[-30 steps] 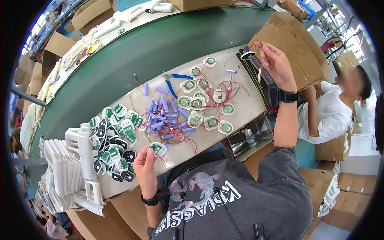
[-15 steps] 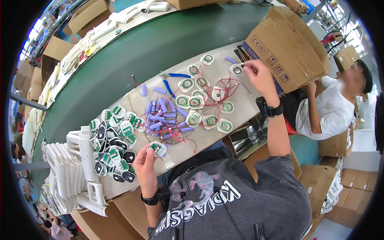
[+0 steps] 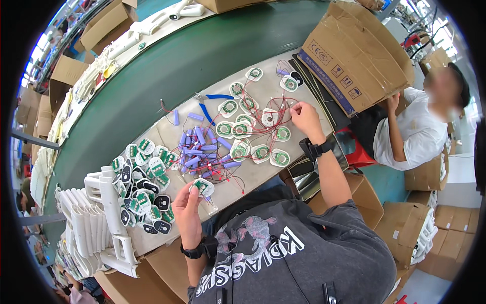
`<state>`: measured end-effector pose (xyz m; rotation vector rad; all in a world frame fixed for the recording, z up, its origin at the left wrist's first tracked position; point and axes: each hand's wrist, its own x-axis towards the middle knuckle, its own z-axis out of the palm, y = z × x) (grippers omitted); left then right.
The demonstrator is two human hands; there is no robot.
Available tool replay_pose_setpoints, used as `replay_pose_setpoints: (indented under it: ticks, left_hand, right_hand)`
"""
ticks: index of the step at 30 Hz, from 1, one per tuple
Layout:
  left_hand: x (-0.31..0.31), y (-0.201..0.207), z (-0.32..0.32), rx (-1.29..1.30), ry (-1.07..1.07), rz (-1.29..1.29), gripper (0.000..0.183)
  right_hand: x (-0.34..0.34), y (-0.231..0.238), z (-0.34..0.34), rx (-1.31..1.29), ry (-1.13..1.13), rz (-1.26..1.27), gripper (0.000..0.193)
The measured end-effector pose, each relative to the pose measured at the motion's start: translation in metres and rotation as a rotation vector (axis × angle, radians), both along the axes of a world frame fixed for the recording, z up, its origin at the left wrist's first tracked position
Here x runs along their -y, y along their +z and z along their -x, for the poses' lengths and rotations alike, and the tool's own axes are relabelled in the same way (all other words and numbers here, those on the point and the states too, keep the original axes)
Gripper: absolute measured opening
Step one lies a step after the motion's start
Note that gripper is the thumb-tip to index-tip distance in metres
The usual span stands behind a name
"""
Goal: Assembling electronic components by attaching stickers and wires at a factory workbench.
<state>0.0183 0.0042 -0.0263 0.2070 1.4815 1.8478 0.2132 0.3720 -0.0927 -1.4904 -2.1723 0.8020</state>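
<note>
My left hand (image 3: 187,210) pinches a white oval circuit-board piece (image 3: 206,188), its green board facing up, at the table's near edge. Just beyond it lies a heap of purple cylindrical batteries (image 3: 197,147) with red and black leads. My right hand (image 3: 308,121) is closed at the fingertips by the ends of thin red wires (image 3: 283,104); whether a wire is between them I cannot make out. To its left, several white oval pieces with green ring-shaped boards (image 3: 242,129) lie spread out, wires running among them. Another white oval piece (image 3: 289,83) rests near the carton beside a black-faced one (image 3: 297,78).
Blue-handled pliers (image 3: 206,114) lie beyond the batteries. At the left are a pile of button panels (image 3: 147,187) and stacked white plastic housings (image 3: 83,218). A green conveyor belt (image 3: 152,76) curves behind. A cardboard carton (image 3: 354,61) and a seated co-worker (image 3: 420,121) are right.
My right hand has drawn back from the white oval piece by the carton, toward me and left to the wire ends. My left hand still holds its circuit-board piece. The view has shifted slightly.
</note>
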Motion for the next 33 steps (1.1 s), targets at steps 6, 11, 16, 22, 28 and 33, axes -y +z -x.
replay_pose_setpoints:
  ticks: [6,11,16,22,28,33]
  left_hand:
    - [0.001,0.004,-0.004,-0.037,-0.017,0.039,0.026]
    - [0.003,-0.001,0.001,-0.009,0.020,0.024,0.027]
    - [-0.006,-0.018,0.007,-0.013,0.007,0.030,0.026]
    - [0.007,0.004,0.007,-0.123,-0.036,0.099,0.026]
    - [0.012,-0.010,0.012,-0.030,-0.079,0.008,0.033]
    - [0.014,-0.009,0.014,-0.090,0.003,-0.035,0.034]
  right_hand:
    - [0.011,0.004,-0.007,-0.254,-0.024,-0.021,0.023]
    - [0.013,0.013,-0.007,-0.011,-0.129,-0.265,0.026]
    - [-0.009,-0.004,0.007,0.128,-0.012,-0.294,0.017]
    - [-0.021,-0.038,0.010,-0.092,0.064,-0.388,0.023]
    - [-0.035,0.024,-0.004,-0.785,0.195,0.047,0.026]
    - [0.013,0.114,0.058,-1.064,0.424,0.225,0.035]
